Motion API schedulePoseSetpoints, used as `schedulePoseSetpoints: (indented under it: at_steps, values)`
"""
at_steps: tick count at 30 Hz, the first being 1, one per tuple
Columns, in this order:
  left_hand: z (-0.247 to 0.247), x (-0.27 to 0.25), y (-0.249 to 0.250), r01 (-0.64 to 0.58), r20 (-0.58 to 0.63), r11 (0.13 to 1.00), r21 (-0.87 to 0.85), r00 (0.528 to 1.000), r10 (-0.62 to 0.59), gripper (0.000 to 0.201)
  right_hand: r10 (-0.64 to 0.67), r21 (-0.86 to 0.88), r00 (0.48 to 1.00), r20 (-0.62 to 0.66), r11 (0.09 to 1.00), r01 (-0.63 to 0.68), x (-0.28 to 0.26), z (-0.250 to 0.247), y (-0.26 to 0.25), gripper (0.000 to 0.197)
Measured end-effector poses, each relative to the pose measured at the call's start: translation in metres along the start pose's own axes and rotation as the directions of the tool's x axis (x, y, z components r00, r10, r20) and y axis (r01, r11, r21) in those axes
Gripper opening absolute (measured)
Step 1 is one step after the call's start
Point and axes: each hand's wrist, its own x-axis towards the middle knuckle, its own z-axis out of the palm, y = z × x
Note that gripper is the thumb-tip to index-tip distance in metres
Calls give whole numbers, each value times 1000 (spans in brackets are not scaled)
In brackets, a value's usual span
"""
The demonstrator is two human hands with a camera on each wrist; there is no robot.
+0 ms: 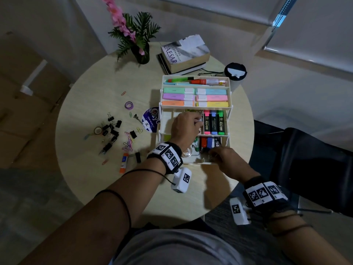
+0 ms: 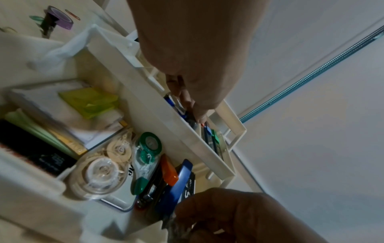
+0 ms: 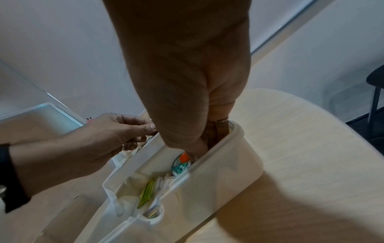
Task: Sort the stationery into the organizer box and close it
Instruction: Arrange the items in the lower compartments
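The white tiered organizer box (image 1: 194, 107) stands open on the round table (image 1: 91, 104). Its top tray holds pens and pastel highlighters. My left hand (image 1: 198, 122) reaches into the middle tray (image 2: 166, 115) beside three highlighters (image 1: 214, 122), and its bunched fingers (image 2: 187, 100) pinch a blue and dark item (image 2: 173, 102). My right hand (image 1: 212, 153) is at the front of the bottom compartment (image 3: 218, 189), fingers curled inside; what they hold is hidden. That compartment holds a clear tape dispenser (image 2: 99, 177), a green correction tape (image 2: 149, 148), an orange stapler (image 2: 169, 169) and a blue one (image 2: 178, 182).
Loose on the table left of the box lie black binder clips (image 1: 111, 131), coloured paper clips (image 1: 128, 144), a glue stick (image 1: 124, 162) and a purple tape roll (image 1: 129, 105). Books (image 1: 183, 54), a plant vase (image 1: 142, 54) and a lidded cup (image 1: 235, 72) stand behind.
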Motion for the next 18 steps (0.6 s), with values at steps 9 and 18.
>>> schedulePoseSetpoints:
  at_steps: [9, 18]
  values:
    - [-9, -7, -15, -50, 21, 999, -1, 999, 50, 22, 102, 21, 993, -55, 995, -101, 11, -4, -6, 20]
    - [-39, -16, -30, -165, 95, 986, -26, 982, 166, 22, 283, 47, 957, -68, 959, -280, 25, -2, -11, 12]
